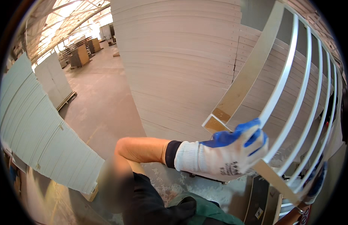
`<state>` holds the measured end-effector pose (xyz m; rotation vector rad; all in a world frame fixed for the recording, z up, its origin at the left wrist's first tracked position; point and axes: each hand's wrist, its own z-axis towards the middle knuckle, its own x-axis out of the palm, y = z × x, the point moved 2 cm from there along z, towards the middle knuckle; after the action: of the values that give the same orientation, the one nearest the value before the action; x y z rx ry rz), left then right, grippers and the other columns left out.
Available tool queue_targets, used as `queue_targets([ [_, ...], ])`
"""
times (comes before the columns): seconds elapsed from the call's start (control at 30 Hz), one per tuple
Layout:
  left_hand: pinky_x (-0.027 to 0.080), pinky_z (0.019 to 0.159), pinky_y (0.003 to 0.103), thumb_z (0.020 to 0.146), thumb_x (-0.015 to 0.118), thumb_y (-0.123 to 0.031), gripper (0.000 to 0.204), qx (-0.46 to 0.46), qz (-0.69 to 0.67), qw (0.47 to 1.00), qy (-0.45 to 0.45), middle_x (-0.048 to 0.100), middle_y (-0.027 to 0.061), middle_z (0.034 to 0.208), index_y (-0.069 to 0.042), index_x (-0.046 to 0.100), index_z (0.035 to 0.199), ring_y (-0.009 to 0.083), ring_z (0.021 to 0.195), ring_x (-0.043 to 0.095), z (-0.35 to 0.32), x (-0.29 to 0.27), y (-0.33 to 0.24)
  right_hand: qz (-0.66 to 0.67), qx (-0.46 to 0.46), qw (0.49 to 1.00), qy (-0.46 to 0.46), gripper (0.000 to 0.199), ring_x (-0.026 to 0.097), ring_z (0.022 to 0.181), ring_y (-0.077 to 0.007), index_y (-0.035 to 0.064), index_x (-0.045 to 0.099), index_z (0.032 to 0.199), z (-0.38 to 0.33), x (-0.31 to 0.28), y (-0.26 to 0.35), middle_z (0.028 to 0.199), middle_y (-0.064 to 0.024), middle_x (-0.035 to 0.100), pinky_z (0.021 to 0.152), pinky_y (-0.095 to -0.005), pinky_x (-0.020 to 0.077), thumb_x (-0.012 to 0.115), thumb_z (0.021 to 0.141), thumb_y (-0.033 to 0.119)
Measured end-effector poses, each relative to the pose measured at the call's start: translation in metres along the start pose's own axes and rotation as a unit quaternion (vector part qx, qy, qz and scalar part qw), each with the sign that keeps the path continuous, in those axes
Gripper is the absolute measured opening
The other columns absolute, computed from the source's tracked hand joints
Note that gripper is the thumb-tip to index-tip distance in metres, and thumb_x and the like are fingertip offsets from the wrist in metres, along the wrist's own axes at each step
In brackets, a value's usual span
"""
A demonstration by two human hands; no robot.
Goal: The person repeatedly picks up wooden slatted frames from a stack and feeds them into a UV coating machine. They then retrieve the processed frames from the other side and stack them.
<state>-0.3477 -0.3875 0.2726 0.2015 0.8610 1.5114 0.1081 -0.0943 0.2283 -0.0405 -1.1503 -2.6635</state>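
One slatted frame (285, 78) slants at the right; the left hand (239, 148) grips its near side, while the right hand (317, 183) has a hold I cannot tell. Steadying seems in hand; the next move calls for even support.

Left-hand panel stack (43, 127), pinkish floor (103, 95)

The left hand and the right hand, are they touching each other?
Apart. The head view shows a plain gap between the left hand and the right hand, with white bars running through it.
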Motion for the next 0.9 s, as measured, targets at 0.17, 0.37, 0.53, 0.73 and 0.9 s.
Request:
queue_targets([
  [0.17,0.054,0.104,0.049,0.074,0.068,-0.017,0.041,0.019,-0.005,1.000,0.004,0.065,0.0058,0.122,-0.009,0.074,0.114,0.0258,0.117,0.061,-0.030,0.037,-0.010,0.013,0.205,0.975,-0.080,0.040,0.063,0.099,-0.0124,0.0030,0.058,0.135,-0.082,0.037,-0.029,0.111,-0.0040,0.065,0.085,-0.0261,0.0513,0.062,0.097,0.012],
  [0.37,0.046,0.110,0.053,0.086,0.065,-0.018,0.047,-0.051,-0.138,0.986,-0.077,0.059,0.0073,0.142,-0.020,0.068,0.133,0.0317,0.131,0.054,-0.006,0.097,-0.027,-0.043,0.139,0.942,-0.304,0.031,0.062,0.090,-0.0108,0.0004,0.062,0.124,-0.167,0.017,-0.027,0.106,-0.0028,0.063,0.080,-0.0265,0.0534,0.065,0.093,0.006],
  [0.53,0.038,0.108,0.060,0.086,0.069,-0.016,0.052,-0.043,-0.251,0.966,0.047,0.050,0.0234,0.148,-0.014,0.062,0.138,0.0428,0.130,0.051,0.003,0.162,-0.051,-0.210,0.145,0.873,-0.415,0.018,0.056,0.071,-0.0076,0.0014,0.065,0.107,-0.251,-0.002,0.034,0.089,0.0016,0.061,0.064,-0.0244,0.0525,0.070,0.090,0.005],
  [0.73,0.034,0.111,0.056,0.080,0.075,-0.010,0.075,-0.007,-0.434,0.882,0.183,0.040,0.0302,0.155,-0.004,0.048,0.149,0.0452,0.137,0.043,-0.033,0.274,-0.101,-0.315,0.229,0.778,-0.493,0.031,0.058,0.060,-0.0079,-0.0001,0.067,0.112,-0.303,0.017,-0.007,0.081,-0.0008,0.065,0.051,-0.0270,0.0513,0.076,0.083,0.005],
  [0.9,0.034,0.110,0.053,0.078,0.079,-0.021,0.085,0.064,-0.518,0.806,0.277,0.040,0.0298,0.156,-0.005,0.043,0.153,0.0424,0.140,0.043,-0.041,0.315,-0.152,-0.410,0.350,0.668,-0.513,0.033,0.064,0.061,-0.0117,-0.0030,0.067,0.108,-0.340,0.027,0.009,0.081,-0.0075,0.070,0.051,-0.0305,0.0526,0.078,0.079,0.005],
])
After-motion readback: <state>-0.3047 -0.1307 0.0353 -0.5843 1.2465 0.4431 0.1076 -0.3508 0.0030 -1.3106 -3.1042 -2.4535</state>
